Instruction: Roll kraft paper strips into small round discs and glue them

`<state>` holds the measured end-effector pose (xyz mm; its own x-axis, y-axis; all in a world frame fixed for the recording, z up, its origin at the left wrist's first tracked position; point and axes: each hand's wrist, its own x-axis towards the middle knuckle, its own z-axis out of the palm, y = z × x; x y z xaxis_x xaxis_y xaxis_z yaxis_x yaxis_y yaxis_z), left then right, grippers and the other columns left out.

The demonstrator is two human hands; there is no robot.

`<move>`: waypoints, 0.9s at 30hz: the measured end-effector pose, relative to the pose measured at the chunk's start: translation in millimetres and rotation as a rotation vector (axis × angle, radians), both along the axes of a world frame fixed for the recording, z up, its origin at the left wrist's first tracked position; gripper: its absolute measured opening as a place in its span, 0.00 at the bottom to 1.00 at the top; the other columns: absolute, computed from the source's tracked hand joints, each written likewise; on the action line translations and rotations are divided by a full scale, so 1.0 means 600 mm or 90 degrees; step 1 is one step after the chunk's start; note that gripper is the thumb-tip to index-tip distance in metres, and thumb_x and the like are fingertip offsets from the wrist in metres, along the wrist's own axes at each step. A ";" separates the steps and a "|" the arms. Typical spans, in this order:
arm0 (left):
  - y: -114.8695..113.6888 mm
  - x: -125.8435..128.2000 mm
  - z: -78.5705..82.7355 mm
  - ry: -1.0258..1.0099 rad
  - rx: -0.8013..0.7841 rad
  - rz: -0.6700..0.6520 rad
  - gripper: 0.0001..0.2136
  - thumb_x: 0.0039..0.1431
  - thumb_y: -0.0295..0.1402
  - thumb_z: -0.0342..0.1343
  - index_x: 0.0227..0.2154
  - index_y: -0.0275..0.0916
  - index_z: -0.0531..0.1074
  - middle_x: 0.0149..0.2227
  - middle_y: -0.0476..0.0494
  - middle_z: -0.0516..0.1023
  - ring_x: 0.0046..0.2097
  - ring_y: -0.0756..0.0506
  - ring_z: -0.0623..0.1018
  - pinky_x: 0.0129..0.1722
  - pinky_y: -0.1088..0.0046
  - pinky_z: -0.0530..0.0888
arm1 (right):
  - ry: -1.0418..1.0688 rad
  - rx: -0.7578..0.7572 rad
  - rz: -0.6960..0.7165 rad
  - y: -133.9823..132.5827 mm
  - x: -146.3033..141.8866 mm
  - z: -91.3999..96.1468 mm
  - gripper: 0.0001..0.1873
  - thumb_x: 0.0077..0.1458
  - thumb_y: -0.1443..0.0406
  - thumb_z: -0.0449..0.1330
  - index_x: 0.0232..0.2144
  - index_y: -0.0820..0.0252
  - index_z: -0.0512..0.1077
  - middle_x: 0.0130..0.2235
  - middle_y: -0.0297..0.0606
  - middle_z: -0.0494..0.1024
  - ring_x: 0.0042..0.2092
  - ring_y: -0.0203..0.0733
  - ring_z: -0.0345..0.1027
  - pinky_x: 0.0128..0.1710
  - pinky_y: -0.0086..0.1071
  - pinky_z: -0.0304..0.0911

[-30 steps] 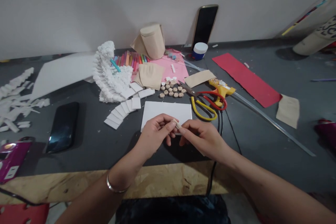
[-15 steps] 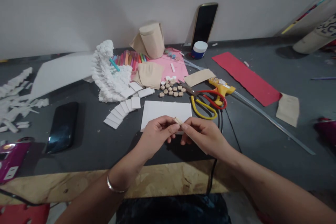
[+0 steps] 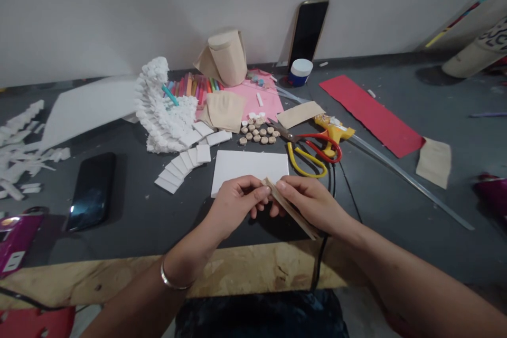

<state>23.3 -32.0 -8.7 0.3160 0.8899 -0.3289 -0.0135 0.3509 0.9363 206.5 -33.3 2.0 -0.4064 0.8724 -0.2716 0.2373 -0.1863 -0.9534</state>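
Note:
Between my two hands is a narrow tan strip (image 3: 295, 212), which looks like the beige fabric or paper lying about the table. My left hand (image 3: 242, 198) pinches its upper end between thumb and fingers. My right hand (image 3: 311, 200) grips it just beside that, and the long tail slants down toward the table's front edge. Under and behind my fingers lies a white rectangular board (image 3: 250, 166). Past the board sit several small round beige rolls (image 3: 259, 133). Scissors (image 3: 312, 150) with red and yellow handles lie to the right of them.
Left of the board are white square pieces (image 3: 180, 167), a frilly white craft form (image 3: 158, 111) and a black phone (image 3: 92, 190). A beige roll (image 3: 229, 58), a white-lidded jar (image 3: 300, 72) and a leaning phone (image 3: 309, 31) stand behind. A yellow glue gun (image 3: 335, 132) and red sheet (image 3: 372, 113) lie right.
The tan strip's long tail now shows below my right hand, where before only a short end was visible between my fingertips. Both hands stay in nearly the same place.

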 end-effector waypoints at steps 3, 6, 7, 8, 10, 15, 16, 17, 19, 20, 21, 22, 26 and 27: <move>-0.001 0.000 -0.001 -0.012 -0.003 -0.008 0.10 0.54 0.38 0.61 0.25 0.36 0.72 0.23 0.51 0.74 0.20 0.55 0.69 0.18 0.81 0.66 | 0.002 -0.015 -0.006 0.001 -0.003 0.002 0.20 0.59 0.50 0.56 0.24 0.57 0.70 0.25 0.35 0.79 0.26 0.37 0.70 0.27 0.29 0.62; -0.001 -0.001 -0.003 -0.025 -0.009 -0.010 0.09 0.54 0.36 0.61 0.25 0.36 0.73 0.23 0.50 0.74 0.21 0.55 0.70 0.18 0.81 0.67 | 0.015 -0.017 -0.008 0.001 -0.005 0.003 0.20 0.57 0.50 0.58 0.22 0.57 0.69 0.23 0.35 0.78 0.25 0.36 0.69 0.26 0.29 0.61; -0.001 -0.001 -0.003 -0.027 -0.012 -0.010 0.09 0.54 0.36 0.61 0.25 0.36 0.73 0.23 0.50 0.75 0.21 0.55 0.70 0.17 0.81 0.67 | 0.018 -0.019 -0.010 0.001 -0.005 0.003 0.20 0.56 0.50 0.58 0.22 0.57 0.68 0.23 0.35 0.78 0.25 0.35 0.68 0.26 0.28 0.61; -0.001 -0.001 -0.003 -0.028 -0.016 -0.011 0.09 0.54 0.36 0.61 0.25 0.36 0.74 0.23 0.50 0.75 0.21 0.54 0.70 0.17 0.81 0.67 | 0.020 -0.022 -0.011 0.001 -0.005 0.003 0.20 0.56 0.50 0.58 0.21 0.57 0.68 0.23 0.35 0.78 0.25 0.35 0.68 0.26 0.28 0.61; -0.001 -0.001 -0.002 -0.030 -0.025 -0.011 0.09 0.53 0.37 0.61 0.25 0.35 0.73 0.22 0.49 0.75 0.21 0.54 0.71 0.17 0.81 0.67 | 0.022 -0.021 -0.011 0.001 -0.003 0.003 0.20 0.56 0.50 0.59 0.21 0.58 0.68 0.23 0.34 0.78 0.25 0.35 0.68 0.26 0.28 0.61; -0.001 0.000 0.001 -0.026 -0.028 0.016 0.10 0.54 0.38 0.61 0.25 0.36 0.71 0.23 0.51 0.73 0.21 0.55 0.70 0.17 0.82 0.67 | 0.035 -0.020 0.022 0.004 0.002 0.003 0.20 0.58 0.49 0.57 0.26 0.59 0.70 0.25 0.36 0.78 0.27 0.35 0.70 0.26 0.27 0.62; -0.001 0.001 0.000 -0.026 -0.023 0.022 0.10 0.54 0.38 0.61 0.26 0.36 0.71 0.23 0.51 0.73 0.21 0.55 0.70 0.17 0.82 0.67 | 0.039 -0.027 0.024 0.004 0.002 0.001 0.19 0.57 0.50 0.57 0.27 0.59 0.70 0.25 0.36 0.78 0.27 0.36 0.71 0.27 0.27 0.63; -0.001 0.001 0.000 -0.026 -0.015 0.027 0.10 0.54 0.38 0.61 0.26 0.36 0.71 0.23 0.51 0.72 0.22 0.54 0.70 0.17 0.82 0.68 | 0.040 -0.032 0.022 0.003 0.002 -0.001 0.18 0.56 0.50 0.58 0.29 0.59 0.70 0.26 0.36 0.78 0.28 0.36 0.71 0.27 0.27 0.64; 0.000 0.000 -0.003 -0.023 0.008 0.035 0.10 0.54 0.38 0.61 0.27 0.36 0.71 0.23 0.52 0.72 0.23 0.54 0.70 0.17 0.82 0.68 | 0.025 -0.026 0.002 0.001 0.000 -0.008 0.15 0.54 0.52 0.61 0.33 0.58 0.69 0.27 0.35 0.79 0.28 0.37 0.72 0.28 0.28 0.65; 0.000 0.000 -0.004 -0.019 0.021 0.040 0.10 0.55 0.38 0.60 0.27 0.36 0.71 0.24 0.52 0.72 0.23 0.54 0.70 0.17 0.82 0.69 | 0.012 -0.014 -0.011 -0.001 -0.002 -0.012 0.15 0.54 0.53 0.62 0.34 0.57 0.68 0.27 0.35 0.79 0.28 0.36 0.72 0.28 0.28 0.65; -0.001 0.000 -0.005 -0.015 0.032 0.046 0.10 0.55 0.38 0.60 0.27 0.36 0.71 0.24 0.51 0.72 0.24 0.54 0.71 0.18 0.82 0.70 | 0.002 0.001 -0.027 -0.002 -0.003 -0.015 0.15 0.54 0.54 0.63 0.35 0.57 0.68 0.27 0.34 0.79 0.28 0.36 0.71 0.28 0.28 0.65; -0.001 0.001 -0.006 -0.012 0.039 0.051 0.10 0.55 0.38 0.60 0.27 0.36 0.71 0.24 0.51 0.72 0.24 0.54 0.71 0.18 0.82 0.71 | -0.001 0.013 -0.042 -0.003 -0.004 -0.019 0.14 0.54 0.54 0.63 0.36 0.57 0.67 0.27 0.34 0.78 0.27 0.36 0.71 0.27 0.28 0.66; -0.004 0.004 -0.005 -0.021 0.029 0.060 0.10 0.55 0.39 0.60 0.29 0.36 0.71 0.25 0.49 0.74 0.27 0.51 0.75 0.21 0.79 0.75 | 0.023 0.035 -0.073 -0.004 -0.005 -0.025 0.12 0.58 0.56 0.60 0.33 0.57 0.66 0.27 0.34 0.77 0.28 0.36 0.72 0.26 0.28 0.66; -0.005 0.005 -0.004 -0.027 0.022 0.051 0.11 0.55 0.39 0.60 0.30 0.36 0.72 0.26 0.48 0.75 0.29 0.51 0.76 0.22 0.79 0.76 | 0.025 0.041 -0.075 -0.003 -0.004 -0.025 0.11 0.58 0.56 0.59 0.32 0.57 0.66 0.27 0.34 0.77 0.28 0.36 0.72 0.26 0.28 0.66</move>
